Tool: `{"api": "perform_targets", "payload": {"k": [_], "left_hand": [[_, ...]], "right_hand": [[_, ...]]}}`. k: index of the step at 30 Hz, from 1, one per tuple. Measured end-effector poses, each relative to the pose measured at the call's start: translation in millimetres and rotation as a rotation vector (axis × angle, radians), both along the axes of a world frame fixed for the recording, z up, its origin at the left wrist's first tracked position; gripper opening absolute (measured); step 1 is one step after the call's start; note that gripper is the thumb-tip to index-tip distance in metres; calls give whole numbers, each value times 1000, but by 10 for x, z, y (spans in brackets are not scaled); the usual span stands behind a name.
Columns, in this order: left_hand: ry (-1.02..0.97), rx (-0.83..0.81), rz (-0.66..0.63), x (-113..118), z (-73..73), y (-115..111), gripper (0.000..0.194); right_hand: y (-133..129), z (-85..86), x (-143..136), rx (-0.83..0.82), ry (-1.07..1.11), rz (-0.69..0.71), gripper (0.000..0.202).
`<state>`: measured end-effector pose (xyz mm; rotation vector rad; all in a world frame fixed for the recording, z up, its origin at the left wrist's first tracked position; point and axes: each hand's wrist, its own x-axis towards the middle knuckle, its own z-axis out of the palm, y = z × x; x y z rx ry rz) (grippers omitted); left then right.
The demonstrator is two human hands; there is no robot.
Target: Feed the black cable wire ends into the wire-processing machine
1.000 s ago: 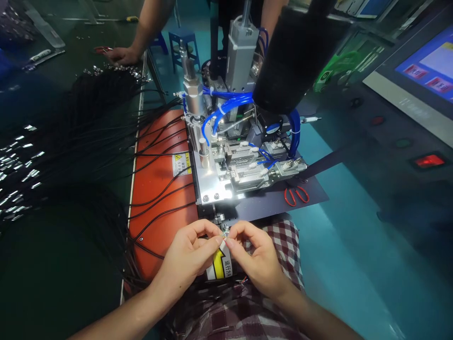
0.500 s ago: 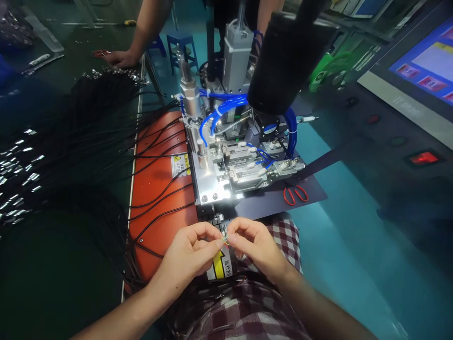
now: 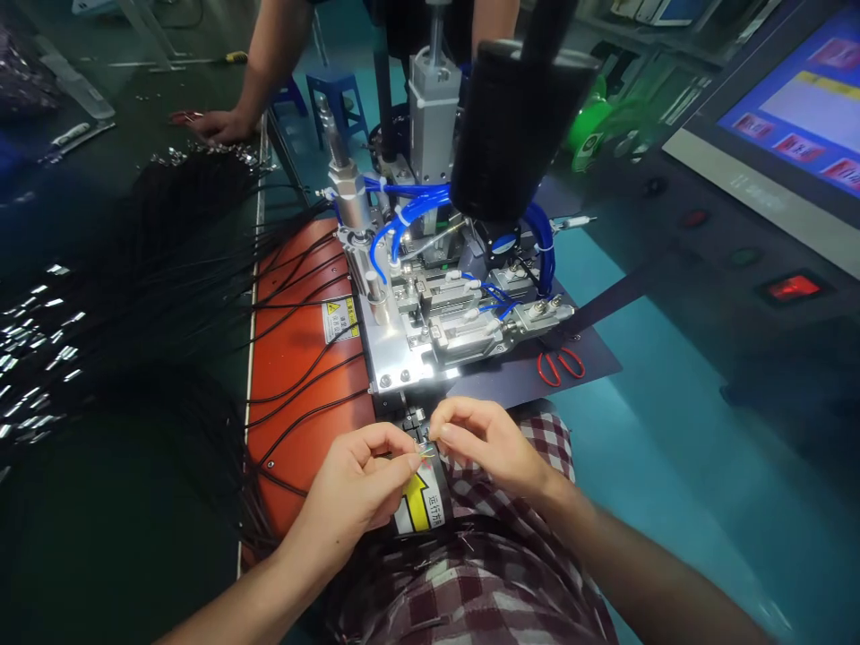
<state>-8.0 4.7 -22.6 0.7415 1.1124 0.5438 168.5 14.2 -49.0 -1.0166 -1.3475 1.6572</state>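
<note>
Between thumb and forefinger, my left hand [image 3: 366, 475] pinches some thin coloured wires [image 3: 425, 454], whose ends stick out to the right. My right hand [image 3: 487, 443] is closed in a pinch just above and right of them; whatever its fingertips hold is too small to make out. Both hands are low in the centre, above a yellow arrow label [image 3: 417, 506] and in front of a small metal fixture [image 3: 415, 419]. Behind them is a metal machine [image 3: 403, 354] with blue air tubes [image 3: 430, 199].
Black cables [image 3: 309, 408] cross an orange cover [image 3: 288, 358] on the left. Red-handled scissors [image 3: 561, 367] lie on the grey plate at right. A screen panel [image 3: 793, 134] stands far right. Another person's hand [image 3: 225, 127] rests on the dark table at upper left.
My right hand has moved slightly up and away from the wires, while my left hand keeps its pinch on them. The view has shifted a little.
</note>
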Motion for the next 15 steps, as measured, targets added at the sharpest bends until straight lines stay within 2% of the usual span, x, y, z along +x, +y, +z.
{"api": "perform_targets", "payload": {"k": [4, 9, 15], "left_hand": [[4, 0, 22, 27, -22, -1, 20], [56, 70, -27, 30, -31, -9, 21], [46, 42, -19, 25, -42, -7, 21]], "right_hand": [[-169, 10, -74, 14, -112, -164, 8], [-234, 49, -154, 62, -159, -228, 11], [-230, -7, -140, -162, 21, -182, 14]]}}
